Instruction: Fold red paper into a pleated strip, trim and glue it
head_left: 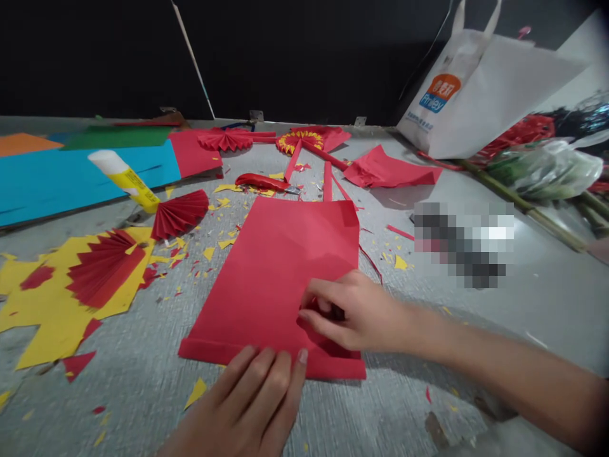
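A sheet of red paper point(285, 260) lies in the middle of the table, its near edge folded into a narrow strip point(335, 368). My left hand point(254, 390) rests on that fold, fingers side by side and stretched over it, gripping nothing. Over the right part of the sheet, my right hand point(354, 311) is curled, with thumb and index finger brought together in a pinch. Whatever is between those fingertips, if anything, is too small to make out.
Left are a glue stick point(126, 181), pleated red paper fans point(181, 212) and cut yellow paper point(52, 298). Behind the sheet lies a red utility knife point(261, 183). Paper scraps are scattered around. A white bag point(457, 95) stands back right; a blurred dark object point(457, 244) lies right.
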Tool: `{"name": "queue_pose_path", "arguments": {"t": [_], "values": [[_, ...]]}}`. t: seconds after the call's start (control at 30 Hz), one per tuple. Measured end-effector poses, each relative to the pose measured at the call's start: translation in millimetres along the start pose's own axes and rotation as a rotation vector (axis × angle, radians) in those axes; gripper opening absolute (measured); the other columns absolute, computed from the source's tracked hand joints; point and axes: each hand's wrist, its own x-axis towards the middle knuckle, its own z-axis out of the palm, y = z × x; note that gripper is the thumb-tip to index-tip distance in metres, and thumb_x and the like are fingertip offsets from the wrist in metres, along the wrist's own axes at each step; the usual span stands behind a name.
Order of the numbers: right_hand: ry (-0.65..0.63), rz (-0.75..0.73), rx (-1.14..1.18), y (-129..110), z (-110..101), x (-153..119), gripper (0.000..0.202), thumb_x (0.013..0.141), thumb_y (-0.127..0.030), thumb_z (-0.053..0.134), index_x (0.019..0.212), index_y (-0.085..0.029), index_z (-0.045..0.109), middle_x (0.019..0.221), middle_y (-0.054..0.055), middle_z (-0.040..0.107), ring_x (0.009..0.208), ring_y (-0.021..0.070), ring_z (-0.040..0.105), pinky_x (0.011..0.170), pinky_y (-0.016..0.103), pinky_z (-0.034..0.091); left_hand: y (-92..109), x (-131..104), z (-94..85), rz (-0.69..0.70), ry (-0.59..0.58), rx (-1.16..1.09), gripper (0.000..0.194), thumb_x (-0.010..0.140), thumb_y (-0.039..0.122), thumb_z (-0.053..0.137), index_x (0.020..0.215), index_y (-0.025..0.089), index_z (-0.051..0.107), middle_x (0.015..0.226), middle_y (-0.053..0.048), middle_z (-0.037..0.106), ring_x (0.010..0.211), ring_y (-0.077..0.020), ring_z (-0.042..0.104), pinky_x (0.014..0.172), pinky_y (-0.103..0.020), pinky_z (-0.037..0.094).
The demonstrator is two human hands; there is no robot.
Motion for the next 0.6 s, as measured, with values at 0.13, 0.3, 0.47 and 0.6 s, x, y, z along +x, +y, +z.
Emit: {"name": "queue_pose_path", "arguments": {"t": [0.13,0.3,0.47,0.6], "values": [[-0.007,0.01,-0.022,0,1,1,0.017,0.108,-0.031,0.057,0.1,-0.019,0.068,0.063,-0.006,0.059,0.054,0.0118,0.048,0.058,0.027,0.032,-2,10,-9.6,0.015,-0.015,-0.025,0.065,0.106,0.013,0.042,0.171,0.013,0.042,0.16,-0.013,0.06,0.152,-0.0285,0.051,0.137,-0.044,0.031],[0.013,0.021,-0.086,-3,1,1,0.016,0.106,-0.03,0.057,0.099,-0.02,0.066,0.064,-0.004,0.062,0.056,0.0132,0.05,0.058,0.028,0.03,-7,26,-24.2,0.083,-0.157,-0.059,0.073,0.1,0.005,0.046,0.172,0.008,0.038,0.177,-0.016,0.043,0.167,-0.03,0.034,0.14,-0.047,0.027],[-0.021,0.046,-0.108,-5,0,4,0.014,0.106,-0.029,0.058,0.101,-0.019,0.067,0.065,-0.003,0.063,0.059,0.0143,0.052,0.059,0.028,0.03,-11,23,-20.6,0.094,-0.174,-0.103,0.074,0.101,0.006,0.049,0.174,0.012,0.036,0.183,-0.014,0.031,0.17,-0.0298,0.029,0.141,-0.048,0.027],[-0.042,0.064,-0.093,-6,-2,5,0.014,0.106,-0.03,0.059,0.101,-0.019,0.067,0.065,-0.004,0.063,0.059,0.0143,0.053,0.06,0.028,0.03,-13,24,-19.4,0.114,-0.172,-0.111,0.073,0.101,0.005,0.047,0.173,0.013,0.038,0.183,-0.012,0.032,0.17,-0.0276,0.029,0.139,-0.046,0.031]]}}
